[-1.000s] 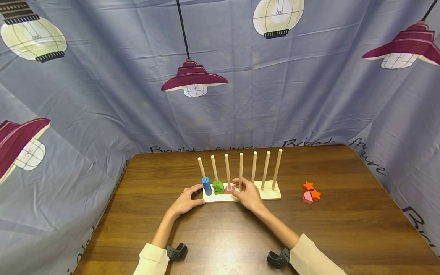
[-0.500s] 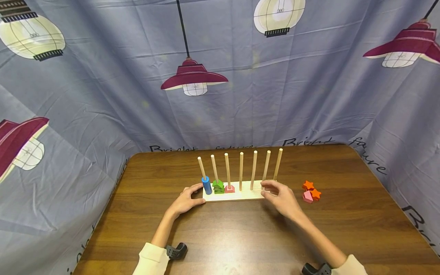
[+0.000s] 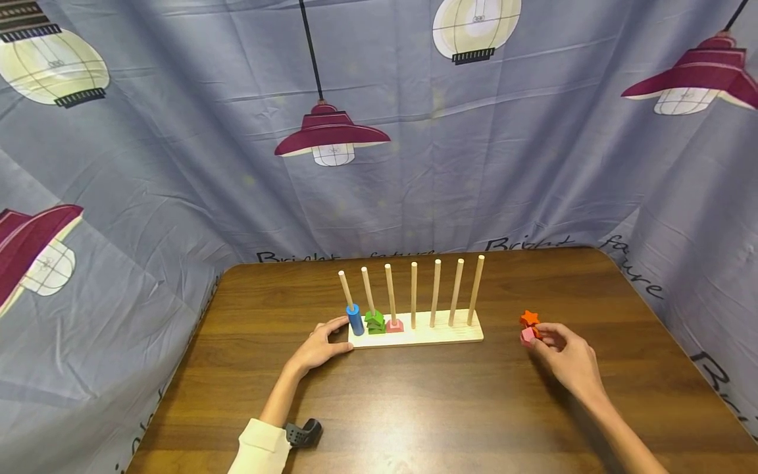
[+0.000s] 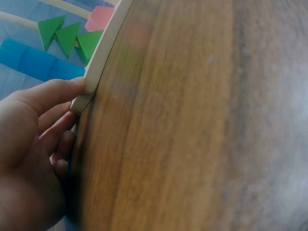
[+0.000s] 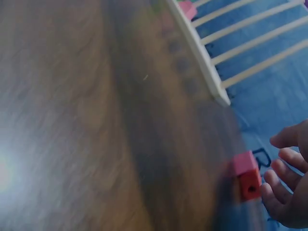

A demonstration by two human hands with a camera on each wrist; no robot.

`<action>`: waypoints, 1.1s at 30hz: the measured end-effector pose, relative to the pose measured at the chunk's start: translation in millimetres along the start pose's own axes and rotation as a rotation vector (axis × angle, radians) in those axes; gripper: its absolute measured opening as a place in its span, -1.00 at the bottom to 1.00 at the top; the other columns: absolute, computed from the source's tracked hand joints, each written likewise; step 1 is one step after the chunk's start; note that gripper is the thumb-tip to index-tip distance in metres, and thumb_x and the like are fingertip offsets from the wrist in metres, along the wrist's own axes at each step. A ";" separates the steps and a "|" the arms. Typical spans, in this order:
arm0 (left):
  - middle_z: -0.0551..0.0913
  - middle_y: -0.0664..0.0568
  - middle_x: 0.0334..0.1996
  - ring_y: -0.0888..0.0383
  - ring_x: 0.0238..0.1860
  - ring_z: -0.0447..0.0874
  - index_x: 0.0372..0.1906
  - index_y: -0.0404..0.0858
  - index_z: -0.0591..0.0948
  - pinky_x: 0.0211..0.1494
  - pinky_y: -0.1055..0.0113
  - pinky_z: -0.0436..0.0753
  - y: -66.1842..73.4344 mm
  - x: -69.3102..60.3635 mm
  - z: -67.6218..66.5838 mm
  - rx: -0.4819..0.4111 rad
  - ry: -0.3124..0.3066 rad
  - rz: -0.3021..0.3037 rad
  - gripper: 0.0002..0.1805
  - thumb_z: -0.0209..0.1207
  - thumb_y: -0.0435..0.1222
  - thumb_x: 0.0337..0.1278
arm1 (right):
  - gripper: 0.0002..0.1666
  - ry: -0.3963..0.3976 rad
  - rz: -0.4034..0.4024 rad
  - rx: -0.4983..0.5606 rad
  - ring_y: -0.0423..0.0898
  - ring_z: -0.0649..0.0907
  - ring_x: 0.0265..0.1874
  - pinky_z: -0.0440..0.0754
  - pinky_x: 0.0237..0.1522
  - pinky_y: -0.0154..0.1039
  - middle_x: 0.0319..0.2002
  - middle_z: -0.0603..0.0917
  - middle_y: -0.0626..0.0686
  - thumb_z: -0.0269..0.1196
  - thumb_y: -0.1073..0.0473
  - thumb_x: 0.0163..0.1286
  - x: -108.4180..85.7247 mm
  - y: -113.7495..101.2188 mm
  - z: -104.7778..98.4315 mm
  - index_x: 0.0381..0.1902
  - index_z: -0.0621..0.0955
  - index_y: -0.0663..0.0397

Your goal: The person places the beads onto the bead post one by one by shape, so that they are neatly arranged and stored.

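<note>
My left hand (image 3: 322, 345) holds the left end of a pale wooden peg board (image 3: 444, 336), thumb at the front corner and fingers behind. On its pegs sit a stack of blue cylinders (image 4: 41, 60), green triangles (image 4: 67, 38) and one pink block (image 3: 394, 326); the other pegs are bare. Far to the right, my right hand (image 3: 571, 362) is at a small cluster: a loose pink block (image 3: 528, 336), an orange star (image 3: 530, 318) and another orange piece (image 5: 250, 185), partly hidden by the fingers. In the right wrist view the fingers are loosely bent beside these blocks.
A brown wooden table (image 3: 408, 408) carries everything. Several upright pegs (image 3: 435, 293) rise from the board between the hands. Behind and at both sides hangs a blue-grey curtain (image 3: 379, 197) with printed lamps.
My right hand has left the pegs near the pink block, swept right past the board's end and reached the loose blocks. The left hand stays on the board.
</note>
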State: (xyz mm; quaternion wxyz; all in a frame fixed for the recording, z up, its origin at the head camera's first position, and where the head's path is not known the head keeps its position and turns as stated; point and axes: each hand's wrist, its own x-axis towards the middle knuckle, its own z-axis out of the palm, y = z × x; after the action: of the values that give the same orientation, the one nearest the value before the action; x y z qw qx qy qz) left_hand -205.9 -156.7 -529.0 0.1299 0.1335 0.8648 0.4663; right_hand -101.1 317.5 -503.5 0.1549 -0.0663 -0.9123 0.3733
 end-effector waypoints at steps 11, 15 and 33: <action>0.41 -0.08 0.37 -0.09 0.25 0.29 0.39 -0.19 0.48 0.26 -0.22 0.28 0.4 -0.1 -0.1 -0.001 -0.002 0.000 -0.30 0.40 -0.18 0.12 | -0.55 0.005 -0.022 -0.044 0.20 0.72 -0.22 0.53 -0.12 0.15 -0.22 0.75 0.24 0.46 0.16 0.24 5.6 11.0 10.8 0.01 0.67 0.32; 0.42 -0.07 0.36 -0.07 0.24 0.30 0.39 -0.19 0.48 0.26 -0.19 0.29 -0.2 0.2 -0.2 -0.002 0.000 -0.002 -0.30 0.40 -0.17 0.12 | -0.60 -0.002 -0.049 -0.051 0.18 0.71 -0.21 0.53 -0.13 0.14 -0.19 0.72 0.23 0.45 0.19 0.25 9.7 10.2 15.7 0.00 0.69 0.29; 0.43 -0.09 0.35 -0.07 0.24 0.30 0.39 -0.20 0.49 0.25 -0.18 0.30 0.7 -0.6 0.4 -0.011 0.007 -0.003 -0.31 0.39 -0.20 0.12 | -0.63 0.053 -0.155 -0.103 0.03 0.70 -0.32 0.52 -0.27 -0.20 -0.23 0.68 0.19 0.51 0.30 0.10 5.7 5.6 30.8 -0.10 0.72 0.28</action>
State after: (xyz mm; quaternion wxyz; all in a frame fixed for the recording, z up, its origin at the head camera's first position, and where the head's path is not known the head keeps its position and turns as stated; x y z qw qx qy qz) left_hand -205.2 -156.3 -528.6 0.1285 0.1299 0.8629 0.4712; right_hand -116.6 302.5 -526.9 0.2039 -0.0132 -0.9282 0.3110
